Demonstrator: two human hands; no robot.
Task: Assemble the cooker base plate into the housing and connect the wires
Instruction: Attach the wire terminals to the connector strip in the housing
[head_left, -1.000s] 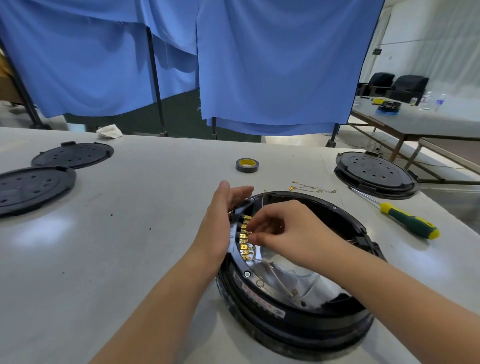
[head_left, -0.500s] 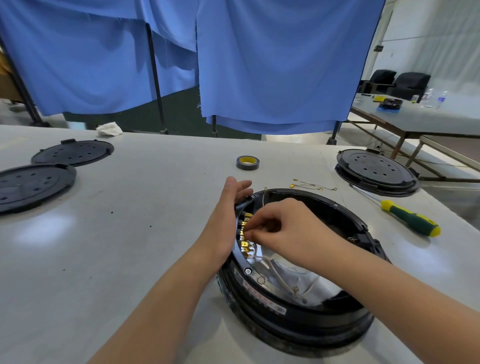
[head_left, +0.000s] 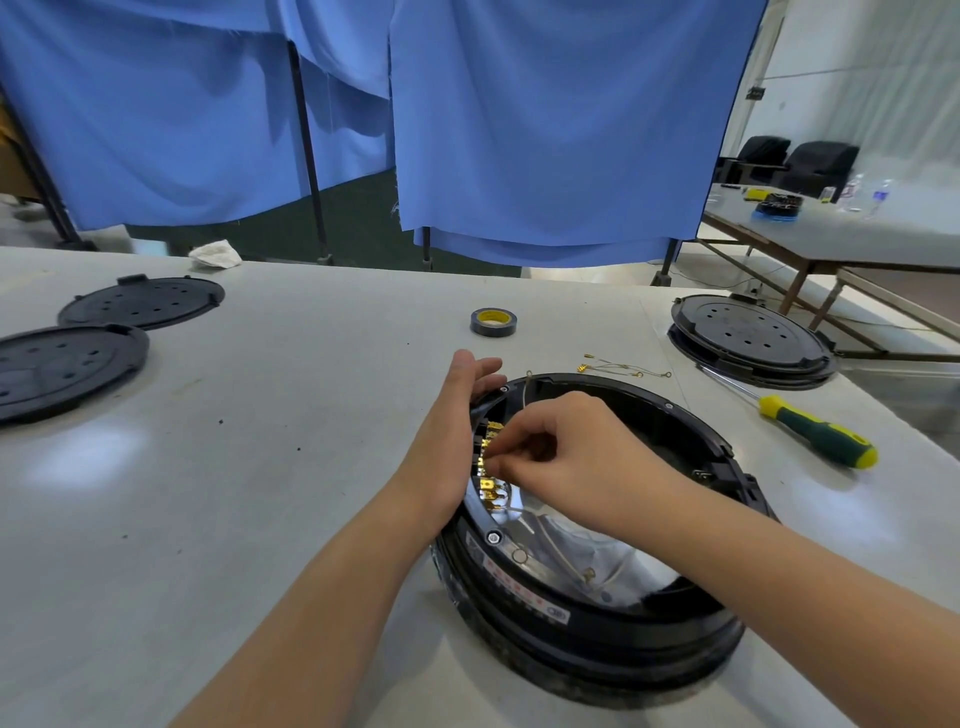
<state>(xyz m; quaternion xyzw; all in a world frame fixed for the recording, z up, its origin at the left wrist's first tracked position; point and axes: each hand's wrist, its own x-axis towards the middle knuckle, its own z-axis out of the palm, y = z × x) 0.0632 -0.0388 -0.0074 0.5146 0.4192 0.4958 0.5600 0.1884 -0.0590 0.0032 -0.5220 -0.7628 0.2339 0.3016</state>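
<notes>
The round black cooker housing (head_left: 602, 639) lies upside down on the white table, with shiny metal and pale wires (head_left: 561, 551) showing inside. A row of gold terminals (head_left: 488, 488) sits at its inner left wall. My left hand (head_left: 452, 431) rests flat against the housing's left outer rim, fingers straight. My right hand (head_left: 566, 457) reaches inside, fingers curled, and pinches a wire connector at the gold terminals. The pinched piece is mostly hidden by my fingers.
A green and yellow screwdriver (head_left: 815, 434) lies right of the housing. Loose gold-tipped wires (head_left: 623, 370) and a roll of black tape (head_left: 493, 322) lie behind it. A second black housing (head_left: 748, 338) stands at the back right. Two black base plates (head_left: 140, 301) (head_left: 62, 364) lie at the left.
My right hand's fingertips have shifted slightly along the terminal row. My left hand stays on the rim. The camera has drifted a little.
</notes>
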